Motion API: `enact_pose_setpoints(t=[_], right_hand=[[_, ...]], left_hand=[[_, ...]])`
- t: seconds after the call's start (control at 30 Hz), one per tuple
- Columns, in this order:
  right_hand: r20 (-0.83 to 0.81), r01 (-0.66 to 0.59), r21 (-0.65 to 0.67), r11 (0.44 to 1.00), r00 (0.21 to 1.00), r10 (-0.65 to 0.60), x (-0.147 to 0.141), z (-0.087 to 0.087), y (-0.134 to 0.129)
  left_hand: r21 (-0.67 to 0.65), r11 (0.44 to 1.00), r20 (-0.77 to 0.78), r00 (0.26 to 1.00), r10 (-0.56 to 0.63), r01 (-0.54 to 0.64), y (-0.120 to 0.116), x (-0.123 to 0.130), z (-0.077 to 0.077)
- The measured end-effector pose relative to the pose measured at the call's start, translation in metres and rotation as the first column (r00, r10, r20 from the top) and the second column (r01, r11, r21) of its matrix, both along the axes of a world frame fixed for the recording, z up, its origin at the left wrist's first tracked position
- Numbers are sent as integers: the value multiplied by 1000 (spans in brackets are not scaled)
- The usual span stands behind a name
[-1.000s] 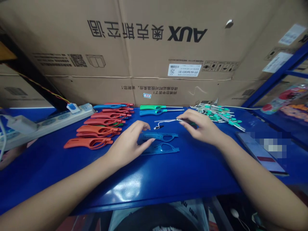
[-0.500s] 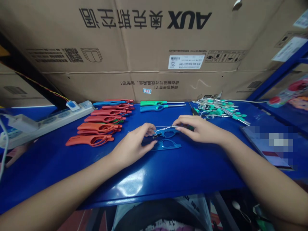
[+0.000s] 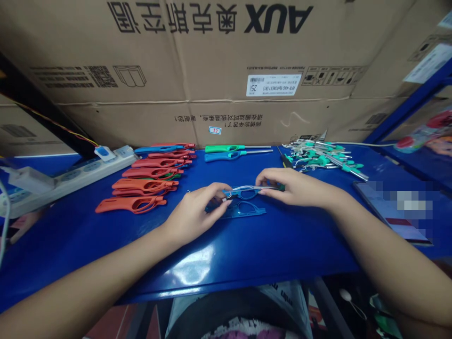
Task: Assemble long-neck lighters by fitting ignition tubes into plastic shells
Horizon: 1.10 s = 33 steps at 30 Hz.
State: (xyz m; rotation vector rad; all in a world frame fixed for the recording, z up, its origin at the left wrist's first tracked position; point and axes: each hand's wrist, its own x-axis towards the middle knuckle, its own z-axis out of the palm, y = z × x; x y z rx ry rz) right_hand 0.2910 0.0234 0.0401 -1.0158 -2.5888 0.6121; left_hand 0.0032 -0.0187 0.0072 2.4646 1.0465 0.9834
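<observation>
Two blue lighter shell halves lie in front of me, the far one [image 3: 250, 194] between my hands and the near one [image 3: 252, 212] just below it. My left hand [image 3: 199, 207] pinches a small black part [image 3: 229, 197] with thumb and forefinger, over the left end of the far half. White wires [image 3: 240, 189] run from that part towards my right hand [image 3: 293, 186]. That hand is closed around a metal lighter tube [image 3: 265, 187] with a green piece, mostly hidden by the fingers, above the right end of the same half.
Several red and orange lighter shells [image 3: 130, 204] are stacked at left beside a power strip [image 3: 77, 176]. Assembled green [image 3: 222, 149] and blue [image 3: 222, 156] lighters lie at the back. A pile of tubes with green fittings [image 3: 325, 157] and a screwdriver [image 3: 285, 160] sit back right, near a tablet-like screen [image 3: 391, 216].
My left finger and thumb have closed on the black part. The wires and tube now sit lower, closer to the far blue half. The view has tilted slightly down.
</observation>
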Motion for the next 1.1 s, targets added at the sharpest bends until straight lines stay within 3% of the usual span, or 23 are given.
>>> enact_pose_setpoints(t=[0.17, 0.3, 0.4, 0.57, 0.77, 1.1], right_hand=[[50, -108, -166, 980, 992, 118, 2, 4, 0], [32, -186, -302, 935, 978, 205, 1, 12, -5], [24, -166, -355, 920, 982, 186, 2, 15, -6], [71, -81, -332, 940, 991, 110, 6, 13, -5], [115, -96, -289, 953, 984, 134, 6, 7, -3], [181, -33, -260, 965, 980, 82, 5, 4, -2]], left_hand=[[66, 996, -8, 998, -58, 59, 1, 0, 2], [-24, 998, -3, 998, -56, 56, 4, 1, 5], [-97, 993, -17, 998, -64, 62, 6, 2, 4], [-157, 983, -75, 992, -103, 91, 9, 1, 0], [-195, 976, -117, 985, -125, 101, 8, 1, -2], [-124, 983, -161, 975, -152, 133, 11, -2, -6]])
